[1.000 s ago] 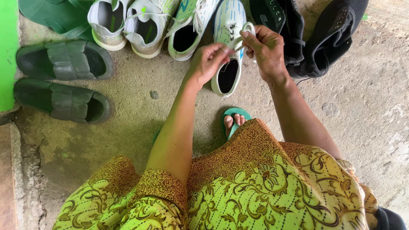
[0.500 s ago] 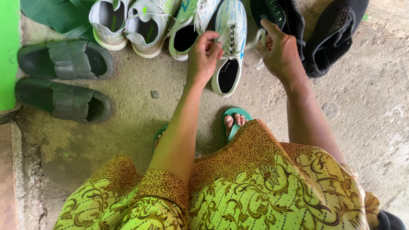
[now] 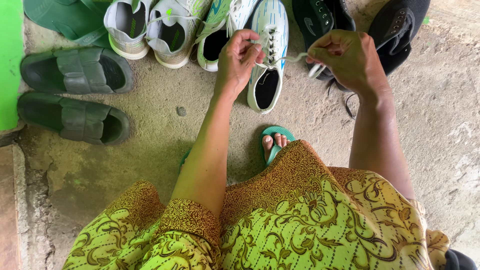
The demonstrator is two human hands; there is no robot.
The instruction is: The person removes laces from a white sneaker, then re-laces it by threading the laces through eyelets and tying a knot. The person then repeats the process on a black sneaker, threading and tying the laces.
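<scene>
1. White lace-up sports shoe with blue stripes (image 3: 270, 60), upper centre of frame, on the concrete floor (image 3: 440, 110).
2. Its white lace (image 3: 290, 58) is stretched rightward.
3. Left hand (image 3: 239, 60): fingers pinched at the eyelets.
4. Right hand (image 3: 350, 57): fingers clamped on the lace end.
5. White-green shoe (image 3: 220, 35) touching on the left; black canvas shoes (image 3: 395, 35) near on the right; open floor at right edge.

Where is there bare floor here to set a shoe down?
Bare concrete lies right of the right hand, and a patch between the dark sandals and the left arm. The top row of sneakers is crowded; the hands hold a lace there.
</scene>
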